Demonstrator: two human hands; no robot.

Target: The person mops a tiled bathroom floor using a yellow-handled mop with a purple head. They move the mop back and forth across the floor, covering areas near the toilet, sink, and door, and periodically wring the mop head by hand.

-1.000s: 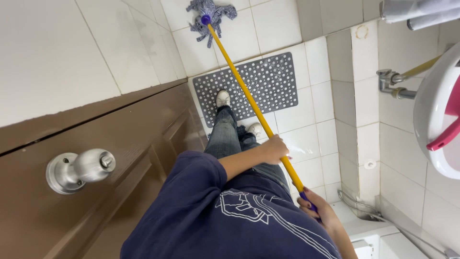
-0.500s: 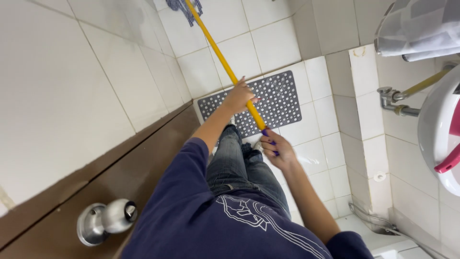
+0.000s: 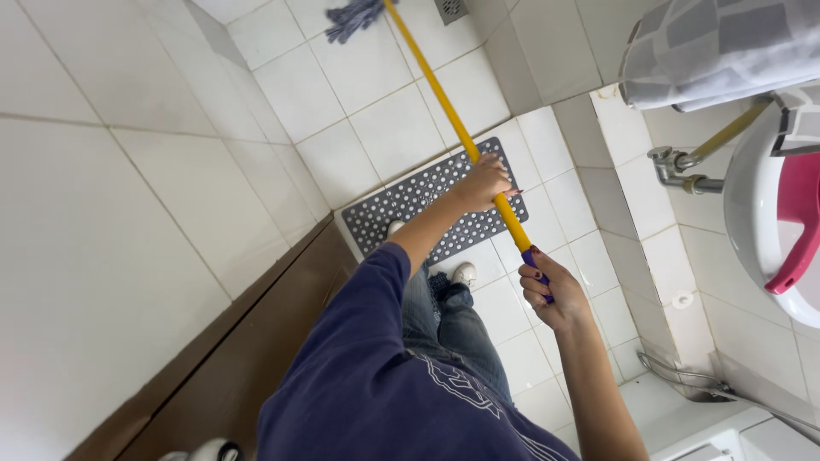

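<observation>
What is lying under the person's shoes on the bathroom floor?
A dark grey rubber mat dotted with holes lies on the white floor tiles; one white shoe stands at its near edge. The left forearm and jeans cover part of it.

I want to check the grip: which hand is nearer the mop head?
Left. The left hand grips the yellow handle partway down, closer to the mop head; the right hand holds the purple end, farthest from it.

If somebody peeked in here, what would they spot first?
Probably the long yellow mop handle, slanting across the white tiled floor. The left hand holds it midway and the right hand holds its purple end. Its blue mop head rests at the top, beyond a grey dotted mat.
</observation>
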